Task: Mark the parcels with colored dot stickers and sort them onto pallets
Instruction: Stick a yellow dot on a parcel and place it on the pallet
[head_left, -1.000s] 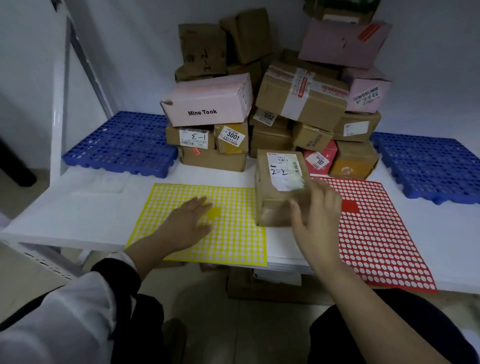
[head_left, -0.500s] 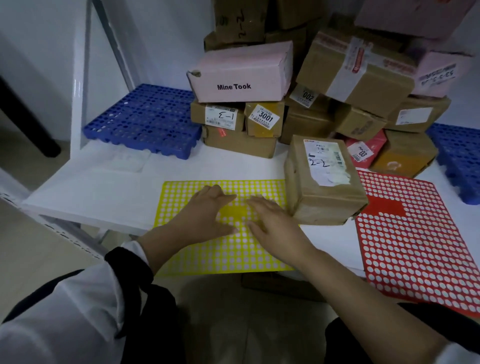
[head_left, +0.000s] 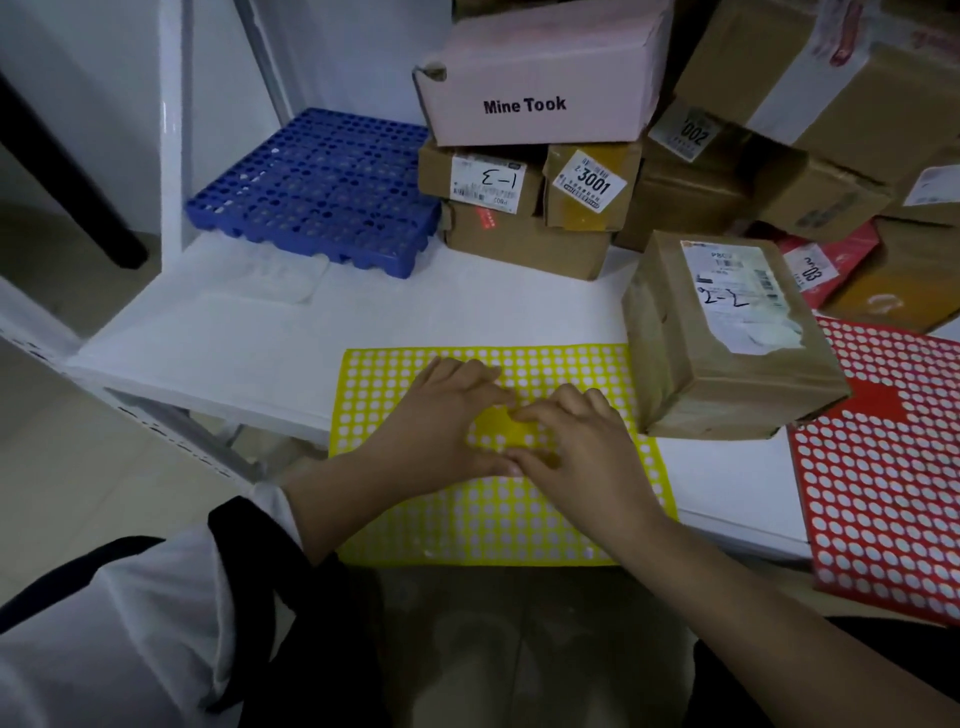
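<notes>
A yellow dot-sticker sheet (head_left: 545, 364) lies at the white table's front edge. My left hand (head_left: 441, 426) rests flat on it, fingers fairly straight. My right hand (head_left: 582, 447) lies beside it, its forefinger and thumb tips touching the sheet on either side of a solid yellow patch (head_left: 496, 428) and apart from each other. A brown parcel (head_left: 691, 374) with a label marked "2-2" stands just right of the sheet, untouched. A red dot-sticker sheet (head_left: 883, 467) lies to its right, and a blue pallet (head_left: 317, 192) sits at the back left.
A pile of brown, pink and red parcels (head_left: 530, 78) fills the back of the table (head_left: 415, 312), including a pink "Mine Took" box and boxes labelled "1-3" and "3001". A white rack post (head_left: 174, 130) rises at the left. The floor lies below the table's left edge.
My right hand left the "2-2" parcel and came down onto the yellow sheet beside my left hand. My head moved closer and to the left. The parcel stayed put.
</notes>
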